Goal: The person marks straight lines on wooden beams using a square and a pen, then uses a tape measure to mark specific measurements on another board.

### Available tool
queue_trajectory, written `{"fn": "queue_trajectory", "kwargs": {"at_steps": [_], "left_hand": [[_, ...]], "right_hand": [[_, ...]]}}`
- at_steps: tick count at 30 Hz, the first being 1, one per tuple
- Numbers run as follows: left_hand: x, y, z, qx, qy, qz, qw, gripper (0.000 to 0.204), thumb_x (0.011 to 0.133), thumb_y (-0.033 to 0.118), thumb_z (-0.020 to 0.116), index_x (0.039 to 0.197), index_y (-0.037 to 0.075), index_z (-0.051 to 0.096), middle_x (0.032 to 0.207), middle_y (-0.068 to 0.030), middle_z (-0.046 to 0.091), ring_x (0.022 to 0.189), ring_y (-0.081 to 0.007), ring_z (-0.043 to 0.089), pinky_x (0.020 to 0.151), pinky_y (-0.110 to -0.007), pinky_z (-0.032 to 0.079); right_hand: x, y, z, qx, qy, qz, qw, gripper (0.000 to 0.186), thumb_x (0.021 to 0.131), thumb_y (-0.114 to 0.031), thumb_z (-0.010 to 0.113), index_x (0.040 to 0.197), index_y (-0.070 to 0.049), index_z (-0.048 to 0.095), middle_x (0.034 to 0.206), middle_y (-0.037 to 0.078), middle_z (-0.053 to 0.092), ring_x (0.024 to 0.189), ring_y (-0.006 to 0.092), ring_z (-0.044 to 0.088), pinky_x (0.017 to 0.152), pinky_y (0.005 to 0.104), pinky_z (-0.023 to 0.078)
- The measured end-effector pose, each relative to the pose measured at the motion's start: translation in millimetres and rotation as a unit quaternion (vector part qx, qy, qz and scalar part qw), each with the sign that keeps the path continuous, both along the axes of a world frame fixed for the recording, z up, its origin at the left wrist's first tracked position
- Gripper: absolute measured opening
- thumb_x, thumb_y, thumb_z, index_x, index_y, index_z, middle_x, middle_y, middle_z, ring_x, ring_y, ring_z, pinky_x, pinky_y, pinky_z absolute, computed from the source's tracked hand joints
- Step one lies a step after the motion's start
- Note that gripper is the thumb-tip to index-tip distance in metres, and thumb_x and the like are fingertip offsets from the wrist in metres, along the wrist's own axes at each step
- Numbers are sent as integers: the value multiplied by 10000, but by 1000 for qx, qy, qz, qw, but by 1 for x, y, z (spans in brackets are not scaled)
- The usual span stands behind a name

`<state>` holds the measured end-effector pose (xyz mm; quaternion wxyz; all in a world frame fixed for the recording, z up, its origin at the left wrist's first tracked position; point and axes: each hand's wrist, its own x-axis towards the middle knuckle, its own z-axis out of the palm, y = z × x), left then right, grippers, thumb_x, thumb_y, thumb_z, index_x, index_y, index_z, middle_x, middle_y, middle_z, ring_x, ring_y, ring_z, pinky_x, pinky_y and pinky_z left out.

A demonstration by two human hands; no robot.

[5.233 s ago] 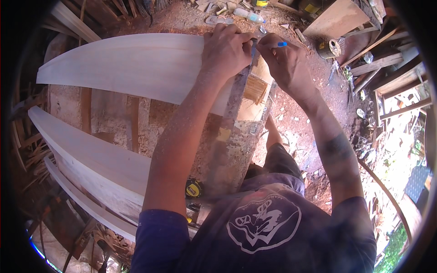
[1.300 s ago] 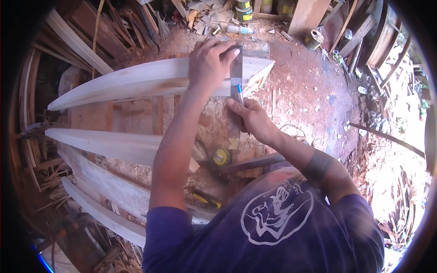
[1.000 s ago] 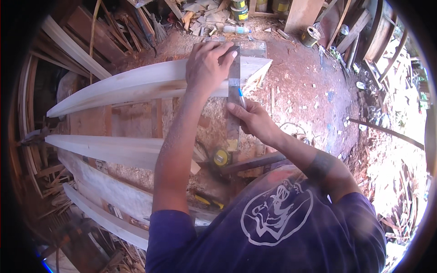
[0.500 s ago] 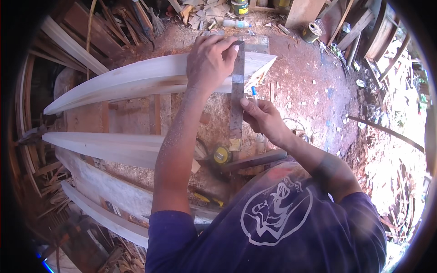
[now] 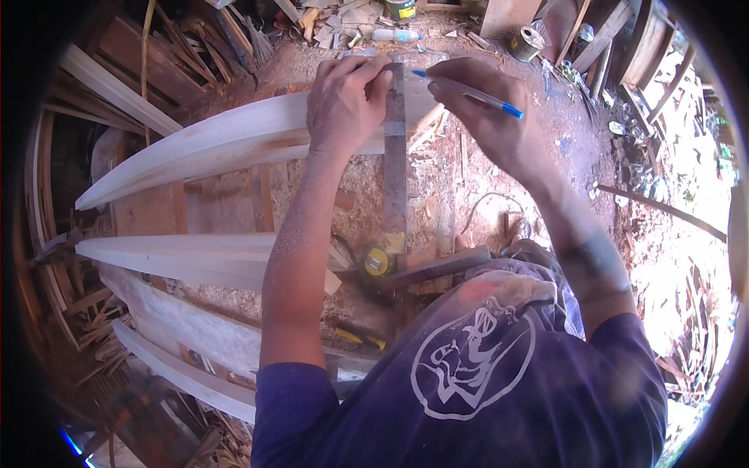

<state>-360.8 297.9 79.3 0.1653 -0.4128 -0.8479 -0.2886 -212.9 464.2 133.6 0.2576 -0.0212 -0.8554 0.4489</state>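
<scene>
My left hand (image 5: 347,97) grips the far edge of a long, pale curved plank (image 5: 203,129) near its right end. Thumb and fingers close round a dark, flat metal straightedge (image 5: 395,183), perhaps a carpenter's square, holding it across the plank. The straightedge runs toward me from that edge. Just right of it, my right hand (image 5: 488,117) is closed on a clear-barrelled pen (image 5: 480,96) with a blue end. The pen's blue tip points left, close to the straightedge's top; whether it touches the wood I cannot tell.
A second pale plank (image 5: 187,253) lies nearer me. A yellow and black tape measure (image 5: 378,263) sits by the straightedge's near end, beside a dark bar (image 5: 437,267). Tins, a plastic bottle (image 5: 396,35) and wood scraps litter the far floor. Offcuts lean at left.
My right hand has moved up and away from the straightedge's middle to its far end, turning the pen so its tip points left. My left hand still holds the straightedge on the plank.
</scene>
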Motion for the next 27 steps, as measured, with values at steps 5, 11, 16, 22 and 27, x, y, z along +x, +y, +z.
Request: {"fn": "queue_trajectory", "kwargs": {"at_steps": [5,11,16,22,27], "left_hand": [[2,2,3,7,-10,2,1000,219,934,191,730,1142,157,793,1058,-86,760,1013,-346,681,920,-435,543],[2,0,4,3,-11,6,1000,224,925,201,736,1132,136,791,1043,-94,760,1005,-352,679,911,-438,549],[0,0,1,18,4,3,1000,226,925,199,728,1132,138,793,1051,-99,762,1002,-355,676,920,-437,547],[1,-1,0,0,-1,17,1000,251,929,226,720,1154,140,793,1073,-102,762,1025,-336,675,934,-426,547],[1,0,0,-5,-5,16,1000,250,929,233,722,1150,141,795,1080,-94,762,1042,-325,672,938,-421,548]], "right_hand": [[-6,-15,-18,35,11,-11,999,107,893,-41,663,945,17,737,911,145,749,731,294,756,655,378,591],[-14,-17,-22,88,29,-14,996,74,876,-8,642,862,28,705,899,115,728,666,268,737,617,357,604],[-18,-19,-23,116,57,-5,992,81,893,-12,640,835,19,687,811,131,692,618,225,712,538,365,574],[21,-28,-10,89,-76,103,988,67,892,-12,646,831,14,658,759,147,687,580,219,678,480,388,517],[46,-22,-3,-28,-85,60,994,91,935,-57,655,915,25,689,746,146,710,651,217,713,578,364,553]]}}
